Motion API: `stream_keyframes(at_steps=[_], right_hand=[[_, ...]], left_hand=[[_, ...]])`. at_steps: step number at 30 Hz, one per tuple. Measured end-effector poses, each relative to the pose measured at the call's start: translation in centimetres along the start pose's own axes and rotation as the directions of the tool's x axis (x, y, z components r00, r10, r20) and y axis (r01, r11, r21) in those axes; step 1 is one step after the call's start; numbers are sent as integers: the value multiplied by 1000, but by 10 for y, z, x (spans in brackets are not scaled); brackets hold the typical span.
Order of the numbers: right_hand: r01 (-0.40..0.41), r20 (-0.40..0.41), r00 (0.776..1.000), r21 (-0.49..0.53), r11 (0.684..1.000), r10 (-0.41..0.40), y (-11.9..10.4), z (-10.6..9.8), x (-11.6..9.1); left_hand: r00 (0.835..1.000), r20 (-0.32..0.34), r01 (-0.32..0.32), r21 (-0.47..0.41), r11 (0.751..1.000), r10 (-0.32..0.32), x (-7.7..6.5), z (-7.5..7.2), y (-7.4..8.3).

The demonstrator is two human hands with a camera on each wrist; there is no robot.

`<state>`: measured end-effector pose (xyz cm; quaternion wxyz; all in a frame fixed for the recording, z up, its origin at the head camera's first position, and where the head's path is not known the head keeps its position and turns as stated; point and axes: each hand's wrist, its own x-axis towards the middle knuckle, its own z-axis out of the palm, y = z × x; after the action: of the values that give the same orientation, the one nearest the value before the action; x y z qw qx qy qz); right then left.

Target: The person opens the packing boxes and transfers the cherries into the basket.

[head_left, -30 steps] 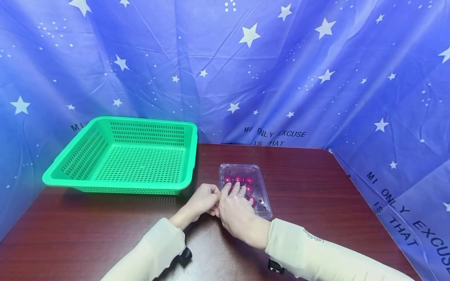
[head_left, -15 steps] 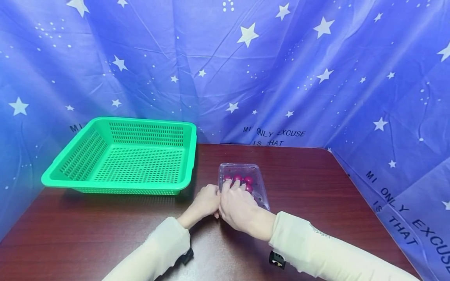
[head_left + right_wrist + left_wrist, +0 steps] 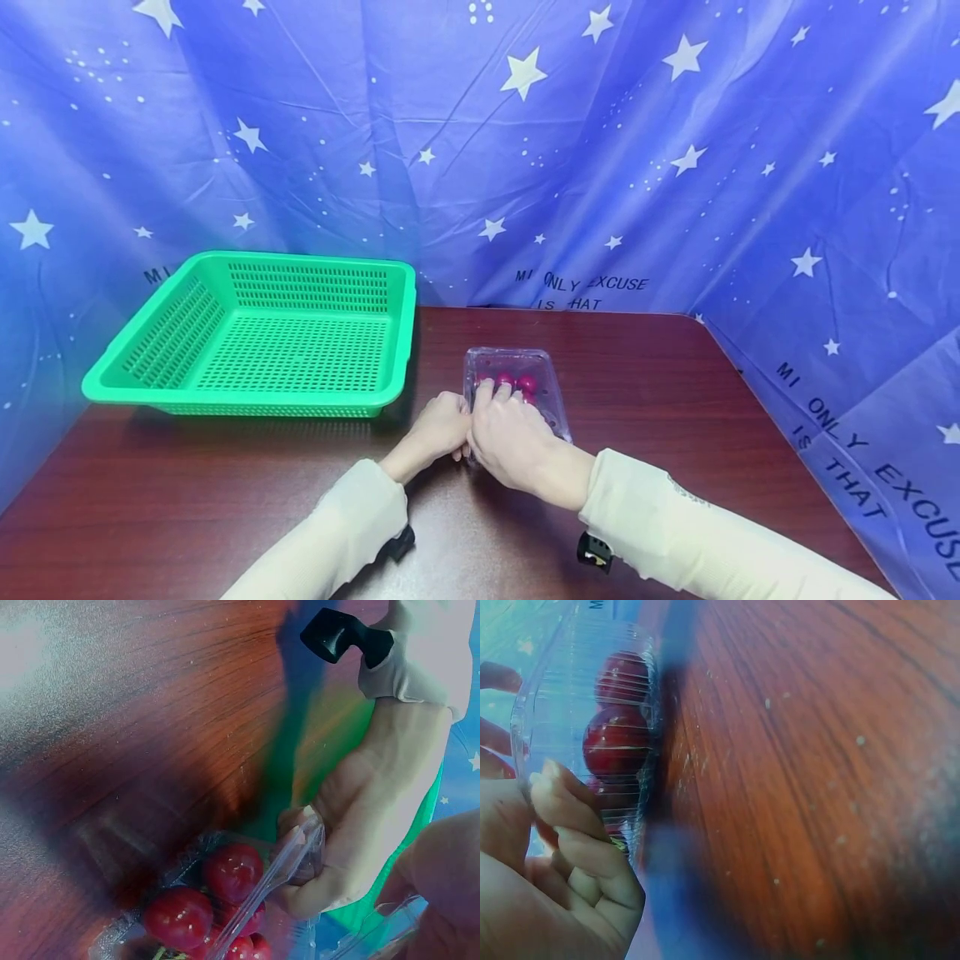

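Observation:
A clear plastic clamshell box (image 3: 556,390) lies on the table, holding several round, glossy red fruits (image 3: 528,384); a green stem shows among them in the right wrist view. At the box's near left corner, my left hand (image 3: 437,427) pinches the plastic edge (image 3: 259,896) between thumb and curled fingers. My right hand (image 3: 517,442) lies across the near part of the box, with its fingers reaching over the fruits and hiding some of them. In the right wrist view, its thumb and finger grip another plastic edge (image 3: 367,937). The two hands are side by side.
A green plastic basket (image 3: 255,398) with slotted walls stands on the left of the dark red wooden table (image 3: 637,400). Behind and to the right hangs a blue cloth (image 3: 450,100) with white stars. Black wrist devices (image 3: 595,550) sit below the sleeves.
My left hand has moved in against the right hand. My right hand has shifted slightly forward and covers more of the fruits. The box's near right corner has come up and leftward in view.

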<state>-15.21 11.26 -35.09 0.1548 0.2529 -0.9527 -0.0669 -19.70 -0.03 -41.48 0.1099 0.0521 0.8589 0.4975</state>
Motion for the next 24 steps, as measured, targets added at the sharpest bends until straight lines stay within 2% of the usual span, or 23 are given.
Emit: stream_keyframes(at_steps=[5, 16, 24], right_hand=[[8, -20, 1000, 29, 1000, -7, 3, -1, 0], [-30, 92, 996, 146, 989, 17, 11, -10, 1], [-60, 144, 989, 211, 976, 29, 17, -14, 2]], left_hand=[[1000, -4, 5, 12, 1000, -5, 0, 0, 1], [1000, 3, 18, -17, 1000, -18, 0, 2, 2], [1000, -2, 16, 15, 1000, -16, 0, 1, 3]])
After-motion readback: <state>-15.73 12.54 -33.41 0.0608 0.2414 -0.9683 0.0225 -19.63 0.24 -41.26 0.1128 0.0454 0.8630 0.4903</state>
